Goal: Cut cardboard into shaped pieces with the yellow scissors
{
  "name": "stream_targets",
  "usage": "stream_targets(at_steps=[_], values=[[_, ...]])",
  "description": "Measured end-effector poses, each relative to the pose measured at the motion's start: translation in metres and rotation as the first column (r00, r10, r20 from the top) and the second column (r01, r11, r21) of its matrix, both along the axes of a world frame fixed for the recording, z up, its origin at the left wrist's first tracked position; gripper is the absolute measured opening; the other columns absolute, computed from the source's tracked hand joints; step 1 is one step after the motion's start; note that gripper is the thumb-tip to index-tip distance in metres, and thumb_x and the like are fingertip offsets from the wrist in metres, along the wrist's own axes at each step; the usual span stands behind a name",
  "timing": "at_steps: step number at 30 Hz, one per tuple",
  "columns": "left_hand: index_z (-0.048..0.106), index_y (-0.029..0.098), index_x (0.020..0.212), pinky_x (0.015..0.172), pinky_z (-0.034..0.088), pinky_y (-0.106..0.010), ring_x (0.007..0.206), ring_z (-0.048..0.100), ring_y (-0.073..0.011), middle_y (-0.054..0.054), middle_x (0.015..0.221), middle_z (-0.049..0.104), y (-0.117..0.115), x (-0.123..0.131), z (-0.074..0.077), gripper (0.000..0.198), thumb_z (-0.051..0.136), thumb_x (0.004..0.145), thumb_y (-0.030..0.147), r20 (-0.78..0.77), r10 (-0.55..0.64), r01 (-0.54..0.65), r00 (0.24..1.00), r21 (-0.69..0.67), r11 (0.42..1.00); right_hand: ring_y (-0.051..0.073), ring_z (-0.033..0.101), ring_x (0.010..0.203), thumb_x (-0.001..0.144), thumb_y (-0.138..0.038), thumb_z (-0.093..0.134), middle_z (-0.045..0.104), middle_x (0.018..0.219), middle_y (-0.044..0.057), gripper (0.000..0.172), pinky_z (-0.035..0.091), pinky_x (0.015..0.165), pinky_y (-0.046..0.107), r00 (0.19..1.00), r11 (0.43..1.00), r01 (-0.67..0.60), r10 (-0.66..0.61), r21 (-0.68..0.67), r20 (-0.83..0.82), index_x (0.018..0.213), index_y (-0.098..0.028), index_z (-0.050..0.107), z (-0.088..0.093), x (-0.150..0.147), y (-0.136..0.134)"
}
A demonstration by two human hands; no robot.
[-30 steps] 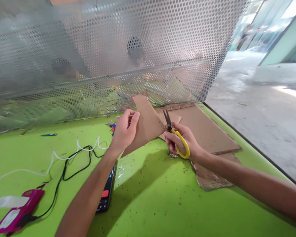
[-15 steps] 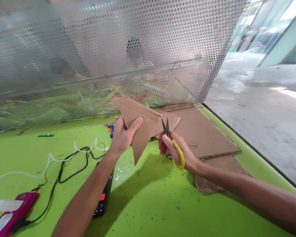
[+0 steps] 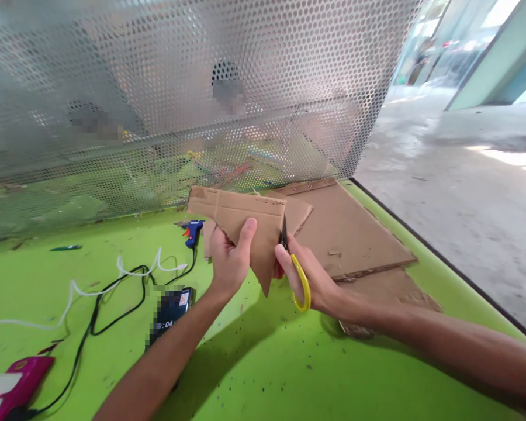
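Note:
My left hand (image 3: pixel 230 257) grips a brown cardboard piece (image 3: pixel 241 219) with a jagged pointed lower edge, thumb on its front, holding it up above the green table (image 3: pixel 263 362). My right hand (image 3: pixel 309 280) is closed round yellow-handled scissors (image 3: pixel 298 279). Their dark blades point up against the right edge of the cardboard piece.
Larger cardboard sheets (image 3: pixel 346 234) lie flat at the right behind my hands. A phone (image 3: pixel 170 310), a blue glue gun (image 3: pixel 193 231), black and white cables (image 3: pixel 114 292) and a pink device (image 3: pixel 13 389) sit at the left. A perforated metal screen (image 3: pixel 179 99) rises behind the table, people behind it.
My left hand has turned the cardboard piece so its long edge lies level and the point hangs down. The scissors moved closer to its right edge. The camera shifted, showing the glue gun.

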State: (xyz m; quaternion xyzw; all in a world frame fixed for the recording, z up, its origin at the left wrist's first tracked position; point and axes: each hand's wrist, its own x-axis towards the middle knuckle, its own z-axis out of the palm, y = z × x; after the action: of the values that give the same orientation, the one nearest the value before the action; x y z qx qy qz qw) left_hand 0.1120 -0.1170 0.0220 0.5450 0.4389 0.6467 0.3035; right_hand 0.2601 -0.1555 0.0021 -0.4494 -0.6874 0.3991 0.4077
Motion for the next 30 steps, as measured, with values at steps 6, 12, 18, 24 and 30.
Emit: stream_targets(at_steps=[6, 12, 18, 24, 30], values=[[0.065, 0.017, 0.101, 0.079, 0.062, -0.033, 0.087, 0.074, -0.0216, -0.009, 0.101, 0.078, -0.0068, 0.0091, -0.0028, 0.036, 0.075, 0.082, 0.046, 0.066, 0.074, -0.075, 0.995, 0.014, 0.997, 0.016, 0.056, 0.058, 0.104, -0.047, 0.036, 0.061, 0.069, 0.001, 0.028, 0.038, 0.053, 0.028, 0.998, 0.999, 0.037, -0.037, 0.009, 0.051, 0.101, -0.022, 0.045, -0.0001, -0.0009, -0.0002], [0.066, 0.017, 0.100, 0.078, 0.063, -0.033, 0.087, 0.075, -0.0219, -0.009, 0.101, 0.078, -0.0037, 0.0098, -0.0055, 0.037, 0.075, 0.082, 0.048, 0.068, 0.096, -0.097, 0.993, 0.003, 0.995, 0.016, 0.057, 0.059, 0.104, -0.048, 0.035, 0.064, 0.072, 0.002, 0.029, 0.039, 0.052, 0.027, 0.999, 1.000, 0.023, -0.022, -0.010, 0.047, 0.102, -0.022, 0.046, -0.0016, -0.0001, 0.0007], [0.068, 0.018, 0.095, 0.076, 0.064, -0.036, 0.087, 0.076, -0.0258, -0.009, 0.097, 0.079, -0.0006, 0.0035, -0.0049, 0.041, 0.083, 0.072, 0.048, 0.018, 0.007, -0.006, 1.000, -0.076, 0.997, 0.016, 0.057, 0.056, 0.103, -0.049, 0.037, 0.061, 0.069, 0.001, 0.028, 0.038, 0.049, 0.027, 0.999, 0.999, 0.043, -0.042, -0.027, 0.026, 0.100, -0.022, 0.045, -0.0017, 0.0022, 0.0039], [0.068, 0.017, 0.098, 0.081, 0.065, -0.037, 0.090, 0.076, -0.0253, -0.010, 0.101, 0.079, 0.0000, 0.0025, -0.0008, 0.042, 0.083, 0.072, 0.046, 0.024, 0.043, -0.042, 0.999, -0.055, 0.998, 0.017, 0.056, 0.056, 0.103, -0.048, 0.039, 0.060, 0.068, 0.002, 0.027, 0.039, 0.051, 0.028, 0.996, 0.998, 0.056, -0.056, 0.000, 0.063, 0.092, -0.023, 0.042, 0.0015, 0.0036, 0.0045], [0.068, 0.017, 0.099, 0.079, 0.065, -0.038, 0.089, 0.076, -0.0254, -0.010, 0.100, 0.079, 0.0006, 0.0035, -0.0006, 0.041, 0.081, 0.074, 0.048, 0.021, 0.057, -0.056, 0.998, -0.060, 0.997, 0.016, 0.055, 0.054, 0.103, -0.050, 0.036, 0.060, 0.067, 0.002, 0.030, 0.039, 0.051, 0.028, 0.993, 0.999, 0.035, -0.036, 0.008, 0.113, 0.089, -0.024, 0.041, 0.0054, 0.0048, 0.0048]])
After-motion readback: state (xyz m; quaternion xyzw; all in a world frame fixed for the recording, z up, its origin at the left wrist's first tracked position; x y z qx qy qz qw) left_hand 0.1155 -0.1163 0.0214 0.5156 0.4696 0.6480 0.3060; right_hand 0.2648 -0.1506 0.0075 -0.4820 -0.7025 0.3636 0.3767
